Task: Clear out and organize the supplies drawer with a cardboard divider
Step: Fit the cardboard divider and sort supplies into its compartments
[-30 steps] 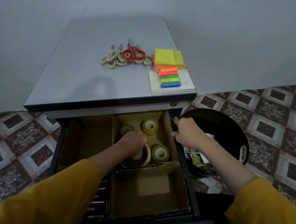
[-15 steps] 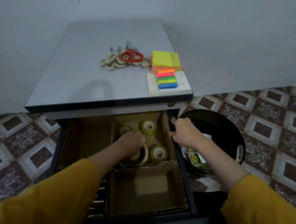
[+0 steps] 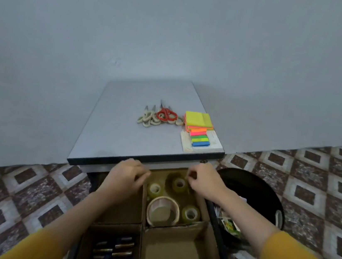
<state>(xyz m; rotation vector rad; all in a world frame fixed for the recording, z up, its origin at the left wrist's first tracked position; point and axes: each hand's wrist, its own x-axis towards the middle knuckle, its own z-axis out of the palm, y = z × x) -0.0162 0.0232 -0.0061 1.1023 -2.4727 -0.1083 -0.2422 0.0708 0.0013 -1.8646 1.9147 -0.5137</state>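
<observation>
The open drawer [image 3: 223, 242] holds a cardboard divider [image 3: 197, 227] that splits it into compartments. In the back right compartment lie a large tape roll [image 3: 163, 211] and three small rolls [image 3: 191, 213]. Batteries [image 3: 114, 254] fill the front left compartment, and the front right one [image 3: 173, 256] shows bare cardboard. My left hand [image 3: 126, 175] hovers over the back left compartment with loosely curled fingers, holding nothing. Above the back of the tape compartment my right hand [image 3: 204, 183] is also loosely curled and empty. Both hands are blurred.
On the grey desk top [image 3: 116, 139] lie several scissors [image 3: 159, 117], a stack of sticky notes [image 3: 198, 122] and coloured index flags [image 3: 199, 139] on a white pad. A black bin [image 3: 253, 190] with rubbish stands right of the drawer on the tiled floor.
My left hand let go of the large tape roll and rose toward the desk edge. My right hand left the drawer's right side and moved inward. The camera tilted up.
</observation>
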